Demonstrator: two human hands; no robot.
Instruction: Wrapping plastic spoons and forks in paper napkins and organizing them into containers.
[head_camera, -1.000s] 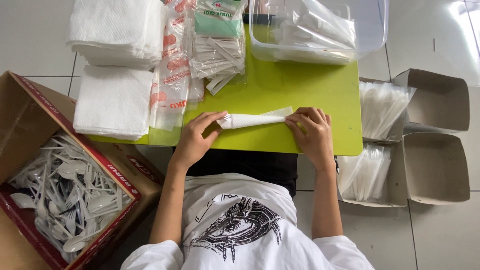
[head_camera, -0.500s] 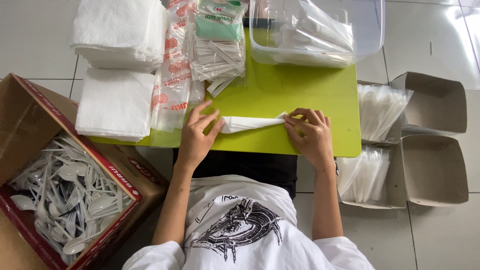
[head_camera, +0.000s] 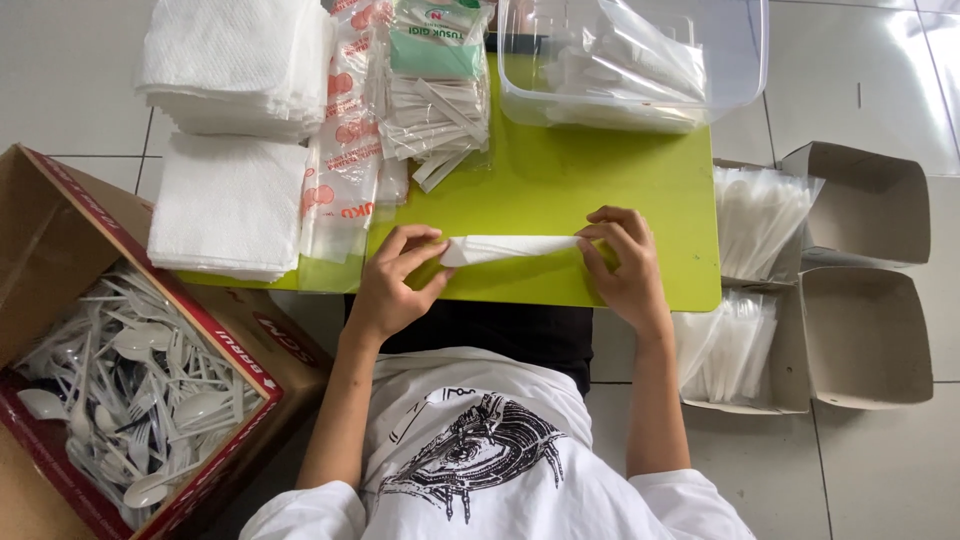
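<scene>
Bare green table lies open beyond the hands; napkin stacks crowd its left, a clear tub blocks the far edge.

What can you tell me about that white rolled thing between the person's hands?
The roll is a white paper napkin, soft and slightly creased, wrapped into a long, narrow bundle. It lies flat and crosswise near the front edge of the green table. The left hand pinches its left end; the right hand grips its right end. Anything inside is hidden.
</scene>
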